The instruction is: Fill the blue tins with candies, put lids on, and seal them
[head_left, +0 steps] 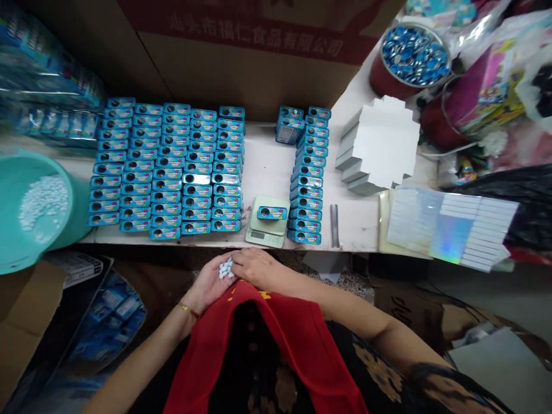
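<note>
The small pale pellets [225,269] lie in a loose heap in your left hand [215,279], which is turned palm up and cupped to hold them. Your right hand [255,267] comes across from the other side, knuckles up, its fingers bent against the heap; you cannot tell from here whether that grip pinches any pellets. Both hands are just in front of the near edge of the worktop [267,164], above your red apron [302,345], and a gold-coloured bracelet [188,311] circles your left wrist.

Just beyond your hands sits a pale green scale [280,237] with one blue tin [272,213] lying on its plate. To the left of it you have five columns of blue tins [166,167], set close together; to its right runs another column [307,190], with a metal strip [334,225] beside it. Farther right are a stack of white card blanks [386,141] and some shiny sheets [451,224]. At your far left, a turquoise tub [11,253] contains more pellets. A large carton [259,77] stands behind the tins.
</note>
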`<move>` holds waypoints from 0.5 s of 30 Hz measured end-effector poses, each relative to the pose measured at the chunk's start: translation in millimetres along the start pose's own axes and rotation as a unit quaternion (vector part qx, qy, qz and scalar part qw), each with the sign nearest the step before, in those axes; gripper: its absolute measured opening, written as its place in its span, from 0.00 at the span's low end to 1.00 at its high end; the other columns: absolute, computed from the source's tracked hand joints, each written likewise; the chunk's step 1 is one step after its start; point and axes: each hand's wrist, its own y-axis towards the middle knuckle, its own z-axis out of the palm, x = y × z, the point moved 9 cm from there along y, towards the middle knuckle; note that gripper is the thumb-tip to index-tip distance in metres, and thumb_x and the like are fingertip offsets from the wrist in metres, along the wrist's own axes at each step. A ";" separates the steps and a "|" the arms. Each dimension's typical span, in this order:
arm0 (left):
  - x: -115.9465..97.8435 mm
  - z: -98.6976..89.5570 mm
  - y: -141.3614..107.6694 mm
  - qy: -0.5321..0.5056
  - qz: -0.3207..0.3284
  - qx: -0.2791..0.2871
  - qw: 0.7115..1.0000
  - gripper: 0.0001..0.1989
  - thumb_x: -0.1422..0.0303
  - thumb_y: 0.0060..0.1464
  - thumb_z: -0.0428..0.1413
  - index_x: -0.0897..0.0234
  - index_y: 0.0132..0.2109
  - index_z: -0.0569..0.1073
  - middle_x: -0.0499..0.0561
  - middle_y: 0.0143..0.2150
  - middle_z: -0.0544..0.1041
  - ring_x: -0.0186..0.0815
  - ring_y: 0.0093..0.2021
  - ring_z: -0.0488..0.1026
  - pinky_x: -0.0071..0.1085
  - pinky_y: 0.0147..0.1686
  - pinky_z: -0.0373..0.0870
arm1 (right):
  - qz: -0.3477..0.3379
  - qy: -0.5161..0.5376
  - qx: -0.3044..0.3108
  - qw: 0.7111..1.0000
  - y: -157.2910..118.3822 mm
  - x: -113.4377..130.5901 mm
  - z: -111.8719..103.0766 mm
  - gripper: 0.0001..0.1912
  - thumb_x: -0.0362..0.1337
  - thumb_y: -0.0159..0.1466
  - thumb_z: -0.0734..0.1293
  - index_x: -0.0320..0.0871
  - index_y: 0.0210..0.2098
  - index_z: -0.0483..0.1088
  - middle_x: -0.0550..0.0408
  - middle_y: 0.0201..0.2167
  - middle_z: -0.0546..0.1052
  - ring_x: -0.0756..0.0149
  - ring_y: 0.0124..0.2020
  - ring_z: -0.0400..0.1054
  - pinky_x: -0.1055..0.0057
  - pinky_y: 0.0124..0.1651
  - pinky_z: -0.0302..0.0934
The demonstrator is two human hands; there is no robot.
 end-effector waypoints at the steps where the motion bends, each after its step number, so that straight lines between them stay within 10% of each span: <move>1: 0.2 -0.2 -0.6 0.003 0.000 0.000 1.000 0.10 0.79 0.51 0.48 0.69 0.32 0.73 0.50 0.24 0.74 0.29 0.23 0.71 0.24 0.25 0.69 | 0.004 0.011 -0.004 1.000 -0.1 0.1 -1.1 0.07 0.33 0.64 0.57 0.42 0.38 0.67 0.51 0.37 0.70 0.64 0.39 0.62 0.68 0.40 0.57; 9: 2.3 1.4 3.7 -0.002 -0.003 0.023 1.000 0.09 0.78 0.52 0.47 0.70 0.34 0.73 0.52 0.27 0.75 0.33 0.28 0.74 0.28 0.30 0.72 | 0.041 0.052 -0.025 0.997 -7.2 -8.4 0.5 0.09 0.34 0.64 0.57 0.44 0.40 0.67 0.52 0.39 0.71 0.65 0.42 0.62 0.69 0.43 0.57; 15: -5.2 1.1 -5.3 0.020 0.027 0.004 0.999 0.09 0.76 0.52 0.49 0.73 0.38 0.73 0.64 0.40 0.77 0.44 0.42 0.74 0.41 0.44 0.70 | 0.275 -0.008 -0.134 0.952 -34.9 -106.2 -34.7 0.24 0.35 0.59 0.63 0.42 0.55 0.58 0.42 0.53 0.62 0.54 0.53 0.54 0.56 0.51 0.53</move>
